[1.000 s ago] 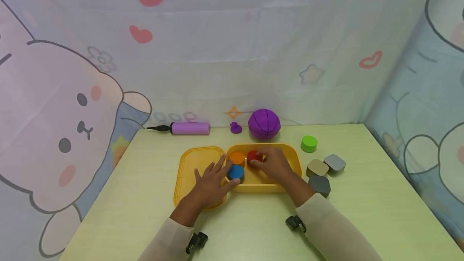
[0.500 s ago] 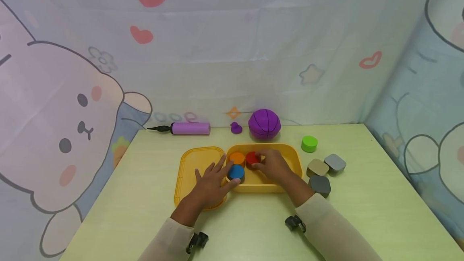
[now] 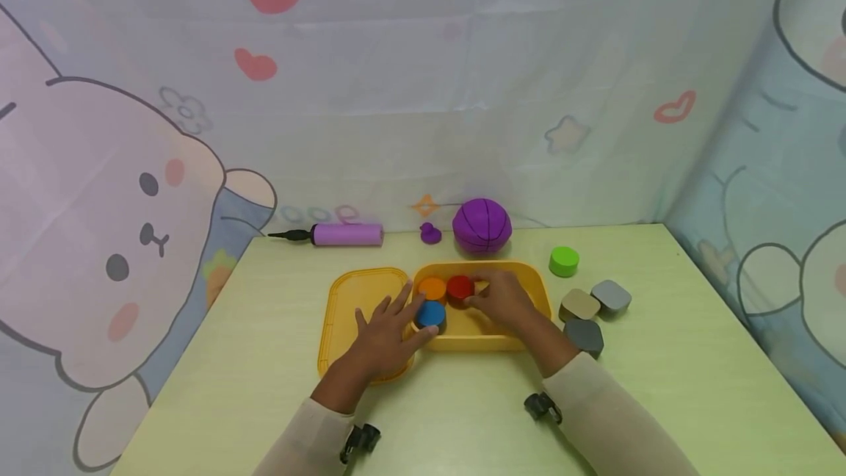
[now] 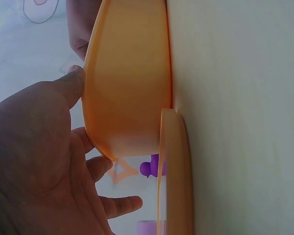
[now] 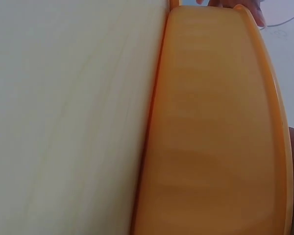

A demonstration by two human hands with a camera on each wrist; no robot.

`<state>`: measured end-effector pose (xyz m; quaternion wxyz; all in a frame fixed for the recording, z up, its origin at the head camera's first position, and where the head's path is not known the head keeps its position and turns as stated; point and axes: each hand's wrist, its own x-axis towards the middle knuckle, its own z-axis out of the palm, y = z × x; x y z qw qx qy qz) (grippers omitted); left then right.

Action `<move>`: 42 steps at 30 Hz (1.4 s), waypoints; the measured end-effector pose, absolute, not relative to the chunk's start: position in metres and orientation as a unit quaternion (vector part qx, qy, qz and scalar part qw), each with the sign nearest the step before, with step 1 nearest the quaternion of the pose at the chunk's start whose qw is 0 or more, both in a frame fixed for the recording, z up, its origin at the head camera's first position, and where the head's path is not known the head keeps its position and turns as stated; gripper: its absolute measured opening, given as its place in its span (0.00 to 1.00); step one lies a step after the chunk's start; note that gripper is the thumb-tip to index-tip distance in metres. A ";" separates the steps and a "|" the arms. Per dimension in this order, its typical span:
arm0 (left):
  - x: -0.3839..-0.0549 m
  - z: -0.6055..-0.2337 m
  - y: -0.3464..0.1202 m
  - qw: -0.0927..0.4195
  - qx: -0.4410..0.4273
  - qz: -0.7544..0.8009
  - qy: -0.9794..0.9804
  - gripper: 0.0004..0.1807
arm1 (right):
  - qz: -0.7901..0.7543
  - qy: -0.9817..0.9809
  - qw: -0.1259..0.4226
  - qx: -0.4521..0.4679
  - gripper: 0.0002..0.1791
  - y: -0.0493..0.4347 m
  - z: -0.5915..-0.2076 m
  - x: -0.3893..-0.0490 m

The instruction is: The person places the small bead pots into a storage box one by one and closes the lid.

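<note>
In the head view, my left hand (image 3: 383, 340) lies with spread fingers over the left end of a yellow plastic box (image 3: 485, 344); its thumb and fingertips touch the rim in the left wrist view. Inside, an orange round block (image 3: 432, 289) and a blue round block (image 3: 431, 314) stand at the left end. Just right of the orange one is a red round block (image 3: 460, 289). My right hand (image 3: 505, 303) reaches over the box, thumb and fingertips parted at the red block's right edge. The box wall (image 5: 220, 122) hides most of this hand in the right wrist view.
A yellow lid (image 3: 346, 314) lies left of the box. On the right are a green round block (image 3: 564, 261) and tan (image 3: 579, 305), light grey (image 3: 611, 299) and dark grey (image 3: 584, 337) blocks. Behind stand a purple ball (image 3: 482, 226), duck (image 3: 430, 233) and pump (image 3: 346, 234).
The red block has shifted slightly left, closer to the orange one. My right fingertips have drawn back a little to the right of it, and the left hand has kept its place.
</note>
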<state>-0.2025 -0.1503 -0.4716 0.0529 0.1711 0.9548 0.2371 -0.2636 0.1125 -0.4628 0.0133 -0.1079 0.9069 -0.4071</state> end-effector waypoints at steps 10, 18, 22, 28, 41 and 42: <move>-0.203 -0.472 -0.151 0.056 0.171 0.235 0.955 0.43 | -0.411 0.906 0.024 -0.095 0.25 0.126 -0.456 -0.263; -0.203 -0.474 -0.151 0.051 0.173 0.235 0.955 0.42 | -0.404 0.910 -0.010 -0.096 0.24 0.149 -0.446 -0.266; -0.203 -0.475 -0.151 0.048 0.173 0.234 0.955 0.42 | -0.401 0.911 -0.027 -0.095 0.24 0.161 -0.442 -0.268; -0.203 -0.474 -0.151 0.049 0.171 0.234 0.956 0.42 | -0.401 0.908 -0.073 -0.094 0.24 0.179 -0.439 -0.268; -0.203 -0.474 -0.151 0.051 0.173 0.231 0.956 0.43 | -0.358 0.929 -0.073 -0.054 0.26 0.217 -0.431 -0.277; -0.203 -0.474 -0.151 0.051 0.174 0.232 0.956 0.43 | -0.352 0.932 -0.069 -0.048 0.27 0.219 -0.430 -0.278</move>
